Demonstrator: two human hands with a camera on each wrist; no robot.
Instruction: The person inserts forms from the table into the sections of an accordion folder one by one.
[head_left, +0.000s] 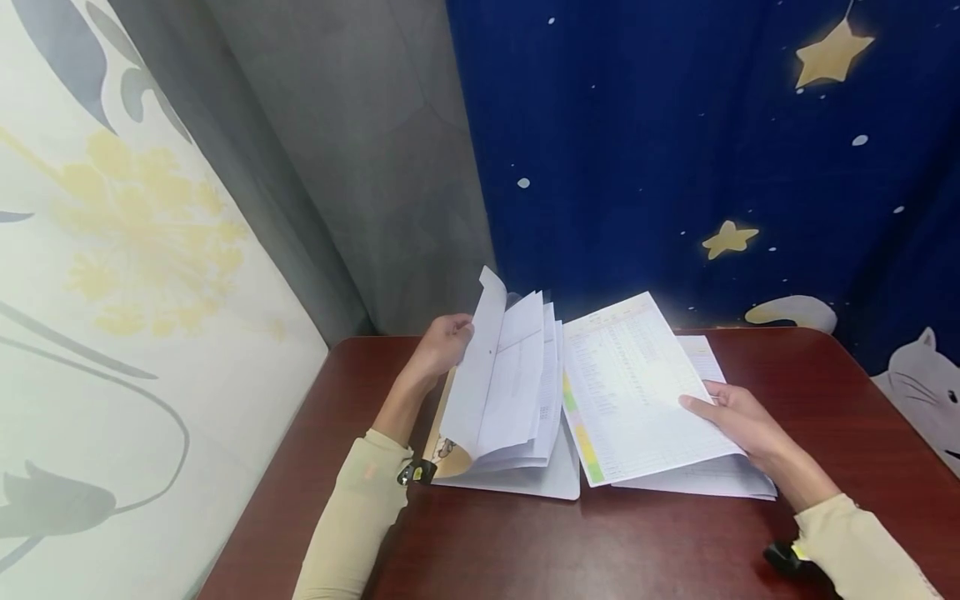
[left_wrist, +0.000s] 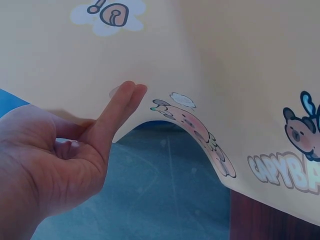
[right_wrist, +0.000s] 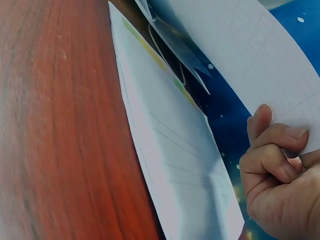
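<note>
My left hand (head_left: 447,342) pinches the edge of a raised folder cover (left_wrist: 200,60), which is cream with capybara cartoons. Its pale inner side (head_left: 474,375) faces right in the head view. Inside the folder several white papers (head_left: 517,392) stand partly fanned out. To the right, my right hand (head_left: 742,421) holds a printed table sheet (head_left: 630,383) by its right edge, thumb on top. Yellow and green blocks run down the sheet's left side. Below it, more printed papers (head_left: 697,482) lie on the table, partly covered by the held sheet.
The dark red wooden table (head_left: 525,550) ends at a blue curtain (head_left: 637,167) with stars and a grey curtain (head_left: 360,167). A white patterned wall (head_left: 150,400) borders its left side. Black wrist straps sit at both sleeves.
</note>
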